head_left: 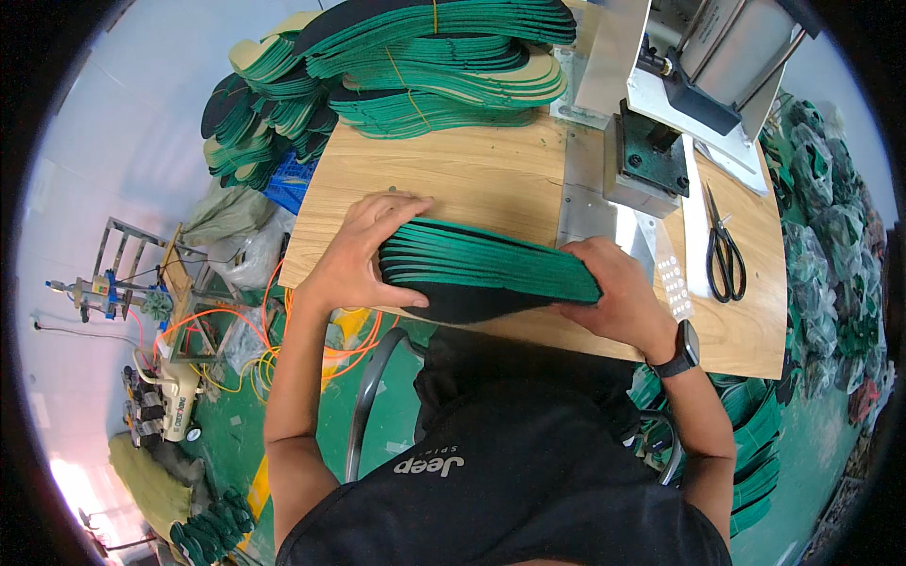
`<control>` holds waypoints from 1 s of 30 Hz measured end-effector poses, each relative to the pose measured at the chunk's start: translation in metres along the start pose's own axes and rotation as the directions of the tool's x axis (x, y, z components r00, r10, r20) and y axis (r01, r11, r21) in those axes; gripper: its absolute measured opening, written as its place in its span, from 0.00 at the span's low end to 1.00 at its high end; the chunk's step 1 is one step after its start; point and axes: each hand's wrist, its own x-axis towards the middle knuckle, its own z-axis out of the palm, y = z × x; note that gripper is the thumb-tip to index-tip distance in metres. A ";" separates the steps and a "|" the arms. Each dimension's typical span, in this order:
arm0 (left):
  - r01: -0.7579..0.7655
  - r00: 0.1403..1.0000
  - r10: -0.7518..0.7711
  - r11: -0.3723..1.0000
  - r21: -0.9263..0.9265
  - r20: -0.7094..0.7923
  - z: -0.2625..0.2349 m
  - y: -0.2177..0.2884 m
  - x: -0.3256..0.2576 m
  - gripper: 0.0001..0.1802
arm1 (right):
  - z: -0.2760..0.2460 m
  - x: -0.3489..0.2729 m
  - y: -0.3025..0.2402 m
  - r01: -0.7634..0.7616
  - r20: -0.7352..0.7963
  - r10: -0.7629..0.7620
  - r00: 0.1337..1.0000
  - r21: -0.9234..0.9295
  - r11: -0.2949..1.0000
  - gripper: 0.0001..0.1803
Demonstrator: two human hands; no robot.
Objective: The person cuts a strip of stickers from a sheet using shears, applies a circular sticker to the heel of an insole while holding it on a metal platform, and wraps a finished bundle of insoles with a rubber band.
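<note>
Green-topped, black-bottomed foam insoles, cut flat in a shoe-sole shape, sit as one fanned stack (pixel 486 274) at the near edge of the pale wooden table (pixel 472 174), just in front of the grey press machine (pixel 651 151). The left hand (pixel 363 255) wraps the stack's left end, fingers on top and thumb beneath, clasping it. The right hand (pixel 613 292) cups the right end, also gripping. These sheets look light, thin and floppy, likely to slide over one another and sag in the middle, so pinching both ends together seems the soundest hold. Black-handled scissors (pixel 725 250) lie right of the machine; bundled insole piles (pixel 444 61) rest beyond it to the left.
</note>
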 end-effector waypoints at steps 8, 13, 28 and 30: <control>0.155 0.953 -0.168 0.985 -0.071 -0.253 0.027 0.019 -0.013 0.43 | 0.001 0.006 -0.008 0.070 -0.080 -0.064 0.995 0.068 0.995 0.38; 0.129 0.949 -0.156 0.985 -0.115 -0.273 0.039 0.016 -0.020 0.46 | -0.001 -0.015 0.009 0.046 -0.212 -0.023 0.977 0.104 0.993 0.38; -0.010 0.956 -0.076 0.957 -0.289 -0.283 0.053 0.005 -0.024 0.38 | 0.010 -0.033 0.022 0.100 -0.151 -0.093 0.984 0.038 0.994 0.42; -0.007 0.962 -0.061 0.969 -0.247 -0.266 0.051 0.008 -0.024 0.38 | 0.008 -0.037 0.020 0.056 -0.112 -0.059 0.992 -0.026 0.998 0.45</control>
